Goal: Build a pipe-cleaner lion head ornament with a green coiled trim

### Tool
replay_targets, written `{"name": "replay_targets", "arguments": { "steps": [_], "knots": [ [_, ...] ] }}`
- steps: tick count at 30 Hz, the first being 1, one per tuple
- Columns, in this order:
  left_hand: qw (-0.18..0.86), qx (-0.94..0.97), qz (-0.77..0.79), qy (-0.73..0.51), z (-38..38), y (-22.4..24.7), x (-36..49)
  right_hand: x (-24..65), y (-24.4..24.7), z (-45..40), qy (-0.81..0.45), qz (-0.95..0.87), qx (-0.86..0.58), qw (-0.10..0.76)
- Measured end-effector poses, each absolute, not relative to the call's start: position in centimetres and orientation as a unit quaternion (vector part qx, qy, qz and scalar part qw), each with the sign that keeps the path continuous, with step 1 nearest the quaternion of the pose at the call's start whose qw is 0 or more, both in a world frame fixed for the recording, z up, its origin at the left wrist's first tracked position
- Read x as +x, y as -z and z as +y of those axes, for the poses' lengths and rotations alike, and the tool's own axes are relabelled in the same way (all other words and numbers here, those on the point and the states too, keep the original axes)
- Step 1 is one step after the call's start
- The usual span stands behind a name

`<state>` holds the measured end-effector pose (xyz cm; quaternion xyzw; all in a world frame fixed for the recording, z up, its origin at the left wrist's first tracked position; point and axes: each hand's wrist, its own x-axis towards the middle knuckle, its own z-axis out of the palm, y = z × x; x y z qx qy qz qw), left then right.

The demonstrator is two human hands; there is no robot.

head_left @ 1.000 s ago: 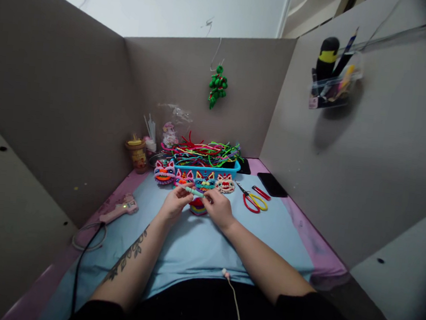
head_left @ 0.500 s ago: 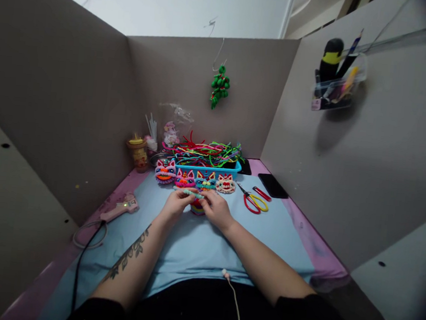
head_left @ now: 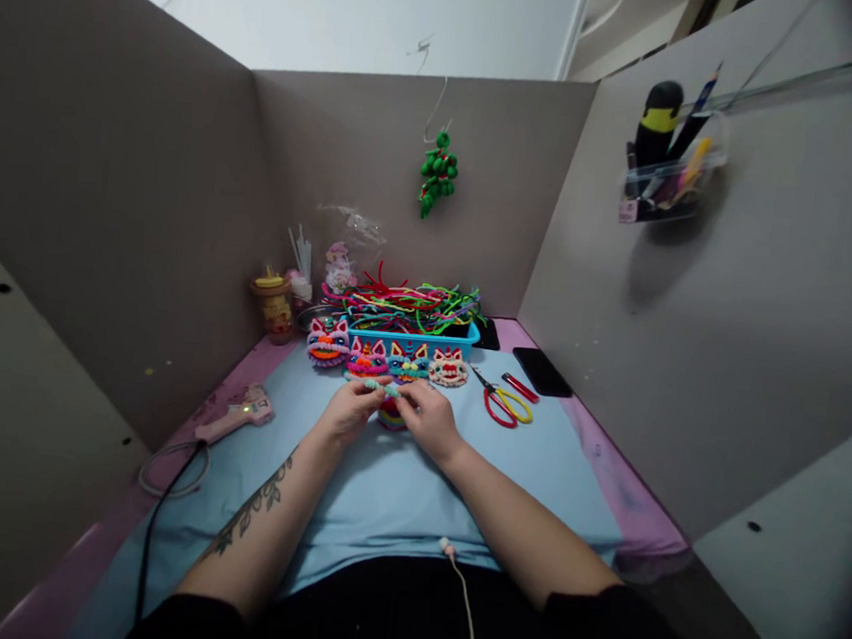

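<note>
A mint-green pipe cleaner (head_left: 381,387), coiled or twisted along its length, stretches between my two hands. My left hand (head_left: 354,407) pinches it from the left, and my right hand (head_left: 424,418) grips its other end with bent fingers. Just below the fingertips, partly hidden by them, is a small red and multicoloured fuzzy piece (head_left: 390,417). Beyond my hands several fuzzy lion-head figures stand in a row: a purple one (head_left: 327,343), a pink one (head_left: 368,357), a blue one (head_left: 409,360) and a cream one (head_left: 450,367).
Behind the heads a blue tray (head_left: 474,338) holds many coloured pipe cleaners (head_left: 404,305). To the right lie scissors (head_left: 504,404), a red cutter (head_left: 520,388) and a black phone (head_left: 541,372). A pink glue gun (head_left: 237,416) with its cord rests at left. A white-tipped cable (head_left: 447,547) lies near the front edge.
The whole view has shifted slightly. My right fingers have moved a little closer over the pipe cleaner; both hands keep hold of it.
</note>
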<state>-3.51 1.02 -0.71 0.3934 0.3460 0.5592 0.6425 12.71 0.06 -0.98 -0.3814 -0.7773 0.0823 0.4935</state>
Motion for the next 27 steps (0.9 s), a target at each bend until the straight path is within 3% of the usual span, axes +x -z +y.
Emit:
{"name": "replay_targets", "arguments": {
  "steps": [9, 19, 27],
  "knots": [
    [0.648, 0.388, 0.340, -0.560, 1.37, 1.44, -3.43, 12.67, 1.40, 0.25, -0.074, -0.767, -0.398, 0.499],
    [0.576, 0.504, 0.340, -0.547, 0.88, 1.22, -3.09, 13.04, 1.69, 0.63, -0.113, -0.793, -0.371, 0.470],
    [0.565, 0.476, 0.375, -0.560, 0.95, 1.11, -3.04, 12.79, 1.41, 0.42, -0.115, -0.792, -0.374, 0.468]
  ]
}}
